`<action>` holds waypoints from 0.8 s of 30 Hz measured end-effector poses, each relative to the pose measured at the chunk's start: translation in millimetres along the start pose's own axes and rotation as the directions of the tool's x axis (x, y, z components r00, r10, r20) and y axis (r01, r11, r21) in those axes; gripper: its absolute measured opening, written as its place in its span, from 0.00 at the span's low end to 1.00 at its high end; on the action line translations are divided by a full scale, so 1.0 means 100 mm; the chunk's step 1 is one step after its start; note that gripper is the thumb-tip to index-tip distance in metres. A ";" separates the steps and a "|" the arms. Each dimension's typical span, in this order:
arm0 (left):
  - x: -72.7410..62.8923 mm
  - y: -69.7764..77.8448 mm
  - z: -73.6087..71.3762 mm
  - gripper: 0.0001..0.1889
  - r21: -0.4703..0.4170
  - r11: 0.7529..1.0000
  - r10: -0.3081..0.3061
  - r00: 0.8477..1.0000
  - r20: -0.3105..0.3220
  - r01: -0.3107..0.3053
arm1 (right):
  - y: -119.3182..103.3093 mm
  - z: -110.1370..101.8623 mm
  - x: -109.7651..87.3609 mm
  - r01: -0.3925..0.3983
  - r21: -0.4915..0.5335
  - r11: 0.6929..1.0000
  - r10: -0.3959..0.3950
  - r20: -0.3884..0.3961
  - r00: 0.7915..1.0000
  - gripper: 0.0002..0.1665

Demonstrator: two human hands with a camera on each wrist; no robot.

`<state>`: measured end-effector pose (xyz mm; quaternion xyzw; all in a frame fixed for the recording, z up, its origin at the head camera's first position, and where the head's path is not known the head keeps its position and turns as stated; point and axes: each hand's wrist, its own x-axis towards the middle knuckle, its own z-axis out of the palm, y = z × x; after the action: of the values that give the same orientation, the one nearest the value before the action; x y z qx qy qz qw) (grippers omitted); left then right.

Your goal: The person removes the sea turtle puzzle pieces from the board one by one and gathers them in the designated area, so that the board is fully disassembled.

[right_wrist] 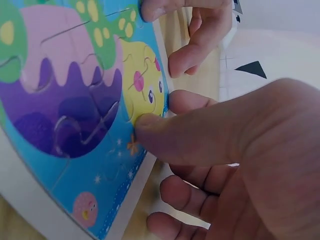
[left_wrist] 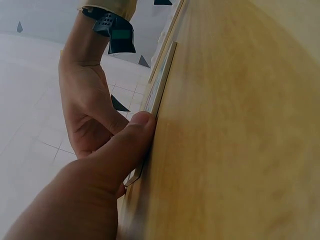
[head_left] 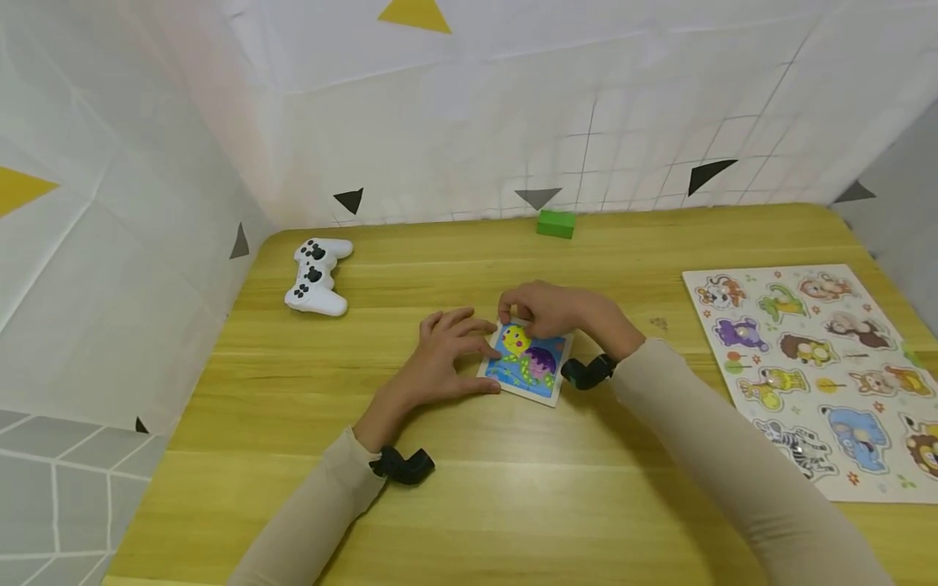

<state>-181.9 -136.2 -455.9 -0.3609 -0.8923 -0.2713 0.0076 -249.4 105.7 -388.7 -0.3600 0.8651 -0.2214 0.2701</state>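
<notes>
A small jigsaw puzzle in a pale frame lies on the table, its picture a yellow-headed turtle with a purple and pink shell on blue. My left hand rests at its left side with fingers spread. The left thumb touches the frame's edge, and one left fingertip overlaps the picture. At the far left corner, my right hand has curled fingers. Its thumb presses on the picture beside the turtle's yellow head, while the index finger meets the frame's edge. The pieces near the head sit in the frame.
On the right lies a large board of animal pictures. A white game controller rests at the back left, and a green block sits near the back edge. Patterned white cloth hangs behind the wooden table.
</notes>
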 end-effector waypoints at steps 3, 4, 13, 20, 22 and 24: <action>0.00 0.00 -0.01 0.19 -0.002 1.000 -0.002 1.000 0.004 0.002 | 0.02 0.00 0.02 0.012 0.013 1.000 -0.012 0.004 1.000 0.19; 0.00 0.00 -0.01 0.19 -0.003 1.000 -0.003 1.000 0.005 0.003 | 0.03 0.00 0.02 0.017 0.018 1.000 -0.018 0.006 1.000 0.19; 0.01 0.01 -0.02 0.19 0.002 1.000 -0.009 1.000 0.009 0.009 | 0.07 -0.01 0.04 0.050 0.055 0.997 -0.051 0.005 0.999 0.19; 0.00 0.00 -0.02 0.19 0.002 1.000 -0.012 1.000 0.009 0.012 | 0.09 0.04 0.05 0.097 0.115 0.989 -0.095 -0.019 0.995 0.20; 0.00 0.00 -0.02 0.19 0.001 1.000 -0.013 1.000 0.008 0.013 | 0.10 0.06 0.04 0.109 0.143 0.984 -0.106 -0.029 0.994 0.20; 0.01 0.00 -0.02 0.19 0.002 1.000 -0.013 1.000 0.006 0.013 | 0.11 0.07 0.04 0.128 0.171 0.977 -0.123 -0.042 0.992 0.20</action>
<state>-182.5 -136.7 -454.0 -0.3559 -0.8948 -0.2695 0.0032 -252.6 109.0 -402.0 -0.3856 0.8223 -0.3178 0.2723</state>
